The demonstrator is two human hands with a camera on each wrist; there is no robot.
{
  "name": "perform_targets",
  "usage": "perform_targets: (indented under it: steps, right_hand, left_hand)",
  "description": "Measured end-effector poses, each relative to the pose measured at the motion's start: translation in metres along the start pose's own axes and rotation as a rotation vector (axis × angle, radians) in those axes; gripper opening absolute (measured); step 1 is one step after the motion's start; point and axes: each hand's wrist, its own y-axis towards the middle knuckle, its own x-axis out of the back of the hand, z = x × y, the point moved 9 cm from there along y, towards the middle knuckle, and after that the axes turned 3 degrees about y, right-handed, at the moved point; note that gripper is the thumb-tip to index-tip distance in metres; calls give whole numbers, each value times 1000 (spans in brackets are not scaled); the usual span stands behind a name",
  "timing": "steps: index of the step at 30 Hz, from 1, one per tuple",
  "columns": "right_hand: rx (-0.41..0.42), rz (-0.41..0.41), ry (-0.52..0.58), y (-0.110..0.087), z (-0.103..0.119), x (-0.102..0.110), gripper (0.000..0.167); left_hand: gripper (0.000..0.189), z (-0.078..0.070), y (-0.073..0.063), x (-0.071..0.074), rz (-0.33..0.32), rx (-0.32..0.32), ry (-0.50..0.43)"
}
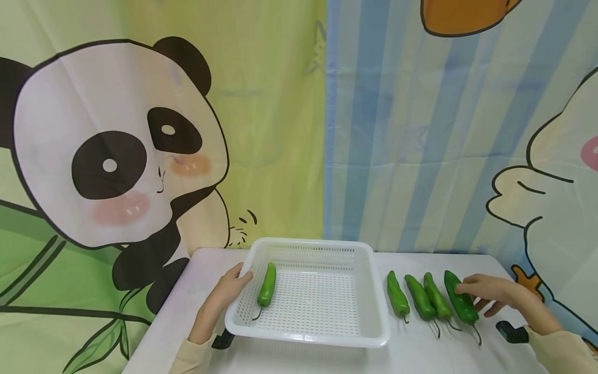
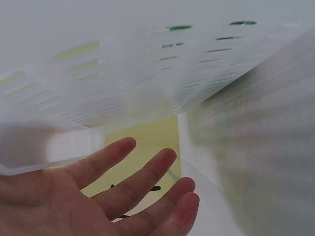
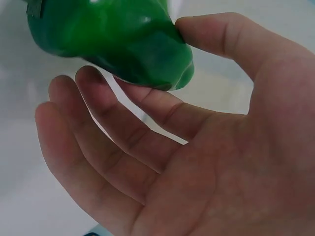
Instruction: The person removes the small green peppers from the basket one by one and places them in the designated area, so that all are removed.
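Note:
A white plastic basket (image 1: 303, 337) with slotted walls stands on the table, one green pepper (image 1: 267, 286) lying inside at its left. My left hand (image 1: 229, 288) holds the basket's left rim, thumb over the edge; in the left wrist view its fingers (image 2: 133, 191) extend outside the wall, thumb hidden. To the right of the basket, my right hand (image 1: 497, 291) pinches the rightmost, darker green pepper (image 1: 460, 298). The right wrist view shows this pepper (image 3: 123, 44) between thumb and index finger, with the other fingers (image 3: 88, 147) loosely bent below. Its stem points toward me.
Three more green peppers, a left one (image 1: 397, 295), a middle one (image 1: 419, 297) and a right one (image 1: 436, 296), lie between the basket and my right hand. They rest on a white table (image 1: 434, 358). Behind its back edge hangs a cartoon-printed curtain (image 1: 280, 130).

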Motion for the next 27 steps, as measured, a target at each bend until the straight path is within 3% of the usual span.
perform_targets:
  steps: [13,27]
  right_hand:
    - [-26,-22,-55,25,-15,-8,69]
    - [-5,-60,-61,32,-17,-12,76]
  left_hand:
    - [48,-2,-1,1,-4,-1,8]
    - [49,0,1,0,0,2,2]
